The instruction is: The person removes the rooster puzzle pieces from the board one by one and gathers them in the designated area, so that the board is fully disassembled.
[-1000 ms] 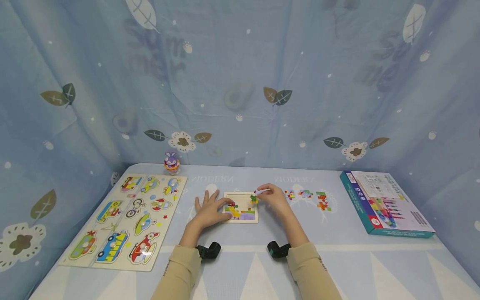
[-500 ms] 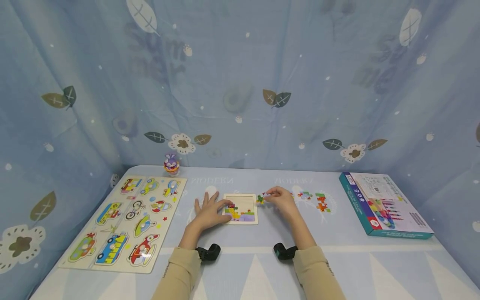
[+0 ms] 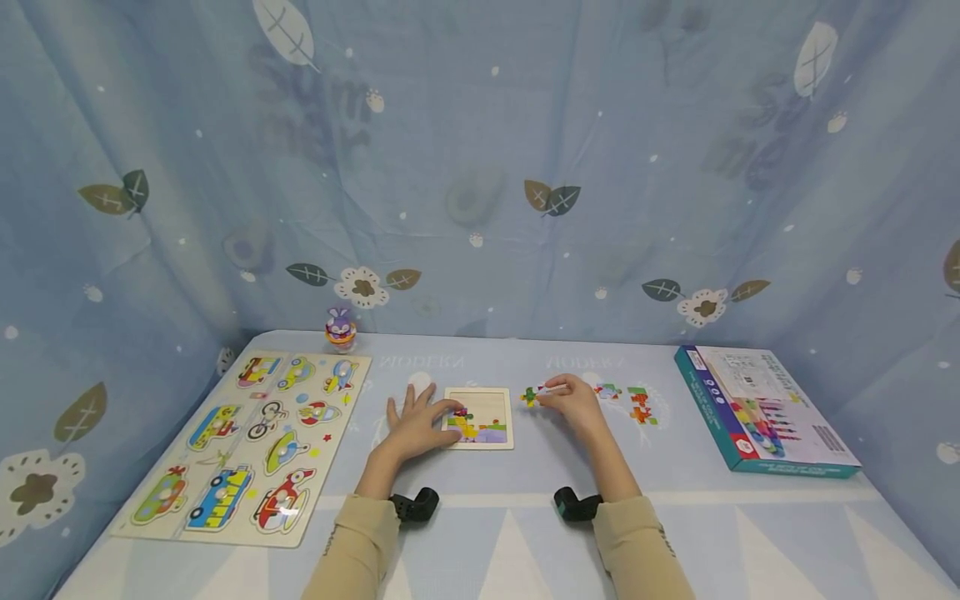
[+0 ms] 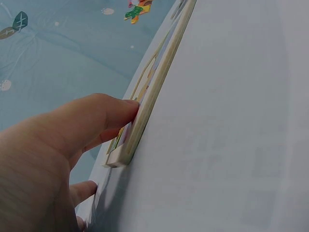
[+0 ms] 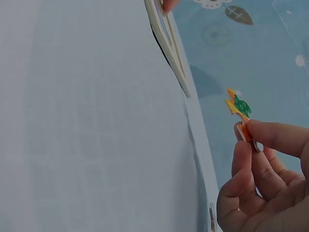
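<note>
A small wooden jigsaw tray (image 3: 512,421) lies on the table, its lower part filled with purple, yellow and green pieces and its upper part bare wood. My left hand (image 3: 414,427) rests at its left side with fingers spread. Thumb and index finger touch the tray there, and the left wrist view shows the thumb on the tray's rim (image 4: 155,92). Right of the tray, my right hand (image 3: 579,408) pinches a jigsaw piece (image 3: 529,397) between thumb and fingers. Green and yellow show on this piece (image 5: 242,105) in the right wrist view, held up off the table.
Loose jigsaw pieces (image 3: 641,405) lie right of my right hand, with another piece (image 3: 608,391) beside them. A large vehicle puzzle board (image 3: 243,450) covers the left side. A rabbit toy (image 3: 341,330) stands behind it. A boxed set (image 3: 768,412) lies at the right.
My right hand has moved right, carrying the jigsaw piece from over the tray's right edge to beside the tray. My left hand has stayed on the tray.
</note>
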Action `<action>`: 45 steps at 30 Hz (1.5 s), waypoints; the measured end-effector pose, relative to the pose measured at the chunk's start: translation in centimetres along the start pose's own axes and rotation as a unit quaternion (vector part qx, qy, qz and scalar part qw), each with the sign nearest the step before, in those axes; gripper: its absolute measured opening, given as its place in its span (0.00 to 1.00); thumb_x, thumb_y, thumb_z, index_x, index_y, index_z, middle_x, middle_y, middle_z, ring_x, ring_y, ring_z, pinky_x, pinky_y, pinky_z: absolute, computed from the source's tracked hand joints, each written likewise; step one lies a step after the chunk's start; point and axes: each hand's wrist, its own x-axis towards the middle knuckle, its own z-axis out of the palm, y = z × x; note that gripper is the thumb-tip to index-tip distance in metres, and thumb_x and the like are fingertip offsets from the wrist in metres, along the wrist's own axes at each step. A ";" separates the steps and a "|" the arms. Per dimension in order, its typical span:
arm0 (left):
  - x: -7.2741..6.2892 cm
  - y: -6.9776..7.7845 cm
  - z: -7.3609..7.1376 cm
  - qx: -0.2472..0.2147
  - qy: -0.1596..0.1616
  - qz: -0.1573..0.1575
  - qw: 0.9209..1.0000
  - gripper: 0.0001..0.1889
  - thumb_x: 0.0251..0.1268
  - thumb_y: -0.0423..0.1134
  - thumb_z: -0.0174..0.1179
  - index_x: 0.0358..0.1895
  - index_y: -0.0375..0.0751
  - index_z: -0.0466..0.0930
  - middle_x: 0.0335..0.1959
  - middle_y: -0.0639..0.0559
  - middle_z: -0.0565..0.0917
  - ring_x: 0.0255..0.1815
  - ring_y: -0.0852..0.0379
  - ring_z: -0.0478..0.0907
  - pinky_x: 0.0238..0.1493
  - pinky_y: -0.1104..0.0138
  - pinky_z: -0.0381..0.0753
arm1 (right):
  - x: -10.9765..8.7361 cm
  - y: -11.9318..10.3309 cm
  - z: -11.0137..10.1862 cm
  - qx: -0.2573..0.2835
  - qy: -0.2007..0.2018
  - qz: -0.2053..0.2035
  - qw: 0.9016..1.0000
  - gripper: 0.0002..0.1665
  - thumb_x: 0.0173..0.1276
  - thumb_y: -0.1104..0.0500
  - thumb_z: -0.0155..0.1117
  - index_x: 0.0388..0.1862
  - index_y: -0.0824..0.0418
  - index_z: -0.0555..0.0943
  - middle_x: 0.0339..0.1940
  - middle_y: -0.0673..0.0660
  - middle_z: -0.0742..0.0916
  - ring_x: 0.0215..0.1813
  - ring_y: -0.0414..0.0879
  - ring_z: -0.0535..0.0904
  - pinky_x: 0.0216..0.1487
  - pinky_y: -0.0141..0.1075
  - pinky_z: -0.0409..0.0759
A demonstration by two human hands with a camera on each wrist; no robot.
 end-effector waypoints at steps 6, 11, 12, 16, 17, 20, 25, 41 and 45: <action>0.0 0.0 -0.1 0.000 0.000 -0.001 1.000 0.23 0.53 0.52 0.61 0.55 0.59 0.76 0.72 0.37 0.52 0.71 0.31 0.31 0.61 0.36 0.21 | -0.1 0.3 -1.0 0.018 -0.003 -0.005 1.000 0.19 0.56 0.66 0.66 0.47 0.68 0.77 0.26 0.52 0.84 0.31 0.42 0.82 0.29 0.34 0.70; 0.0 0.0 -0.1 -0.001 0.000 -0.001 1.000 0.23 0.53 0.52 0.61 0.55 0.59 0.76 0.72 0.37 0.52 0.71 0.31 0.31 0.61 0.36 0.21 | 0.0 0.5 -1.7 0.012 0.000 -0.003 1.000 0.18 0.56 0.66 0.66 0.47 0.68 0.78 0.23 0.49 0.84 0.31 0.43 0.82 0.29 0.33 0.70; -0.1 0.0 -0.1 -0.002 0.001 0.000 1.000 0.23 0.53 0.52 0.61 0.55 0.58 0.76 0.72 0.37 0.52 0.71 0.31 0.31 0.61 0.36 0.21 | 0.0 0.5 -1.9 0.010 -0.004 -0.003 1.000 0.19 0.57 0.65 0.65 0.48 0.68 0.77 0.24 0.49 0.84 0.32 0.43 0.81 0.30 0.33 0.70; -0.1 0.1 0.0 -0.005 0.001 0.002 1.000 0.23 0.53 0.52 0.61 0.55 0.58 0.76 0.72 0.37 0.52 0.71 0.31 0.32 0.61 0.36 0.21 | -0.1 0.6 -2.7 0.007 -0.003 0.001 1.000 0.21 0.57 0.65 0.66 0.50 0.69 0.76 0.26 0.48 0.84 0.32 0.41 0.81 0.32 0.33 0.71; -0.1 0.1 0.0 -0.006 0.002 0.003 1.000 0.23 0.52 0.52 0.61 0.55 0.58 0.76 0.72 0.37 0.52 0.71 0.31 0.32 0.61 0.36 0.21 | -0.2 0.7 -2.9 0.005 -0.002 0.002 1.000 0.21 0.57 0.65 0.65 0.50 0.69 0.76 0.26 0.48 0.83 0.32 0.41 0.81 0.31 0.33 0.71; -0.1 0.1 0.0 -0.005 0.000 0.002 1.000 0.23 0.53 0.52 0.61 0.55 0.58 0.76 0.72 0.37 0.52 0.71 0.31 0.31 0.61 0.37 0.21 | -0.2 0.8 -3.6 0.005 0.006 0.007 1.000 0.20 0.57 0.66 0.65 0.49 0.69 0.76 0.26 0.49 0.83 0.31 0.40 0.81 0.28 0.32 0.70; -0.2 0.0 -0.1 -0.008 -0.001 0.004 1.000 0.23 0.52 0.52 0.62 0.55 0.58 0.76 0.72 0.36 0.51 0.71 0.31 0.31 0.61 0.37 0.21 | -0.1 1.1 -4.5 0.006 0.013 0.005 1.000 0.20 0.57 0.67 0.64 0.49 0.70 0.76 0.24 0.48 0.82 0.29 0.38 0.80 0.28 0.32 0.71; -0.1 -0.1 0.1 -0.007 0.000 0.004 1.000 0.23 0.53 0.52 0.61 0.55 0.59 0.75 0.72 0.37 0.52 0.71 0.31 0.31 0.61 0.36 0.21 | -0.1 1.9 -6.9 -0.043 0.040 0.052 0.997 0.19 0.62 0.65 0.58 0.52 0.70 0.75 0.27 0.50 0.81 0.24 0.38 0.74 0.26 0.30 0.72; -0.1 -0.1 0.0 -0.006 0.000 0.004 1.000 0.23 0.53 0.52 0.61 0.55 0.59 0.76 0.72 0.37 0.52 0.71 0.31 0.31 0.61 0.36 0.21 | -0.3 2.2 -7.5 -0.053 0.045 0.059 0.996 0.20 0.63 0.66 0.55 0.54 0.72 0.74 0.31 0.55 0.80 0.26 0.38 0.73 0.28 0.29 0.74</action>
